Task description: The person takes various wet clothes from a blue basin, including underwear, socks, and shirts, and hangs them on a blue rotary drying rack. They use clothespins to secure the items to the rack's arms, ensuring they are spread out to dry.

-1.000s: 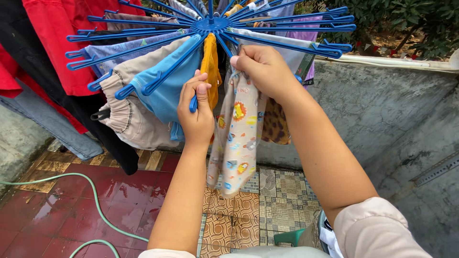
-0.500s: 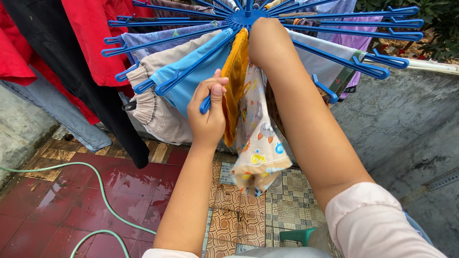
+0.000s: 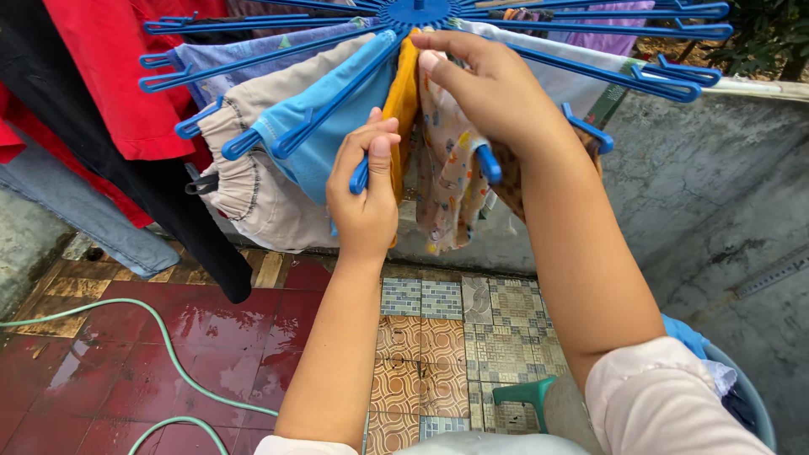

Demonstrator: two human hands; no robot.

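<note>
Left hand (image 3: 364, 195) grips a blue rack (image 3: 419, 12) arm's tip; right hand (image 3: 489, 88) pinches the patterned cloth (image 3: 447, 168) draped over the next arm. Looks light, limp, probably damp: best taken at the top fold.

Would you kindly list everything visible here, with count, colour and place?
Drying rack: one, blue, radial arms overhead.
Patterned cloth: one, cream with prints, on a middle arm.
Orange cloth: one, beside it.
Light blue cloth: one, left of centre.
Beige shorts: one, further left.
Red garments: upper left.
Hose: one, green, on wet tiles.
Basket: one, blue, lower right.
Left hand: grips an arm's tip.
Right hand: on the patterned cloth.
</note>
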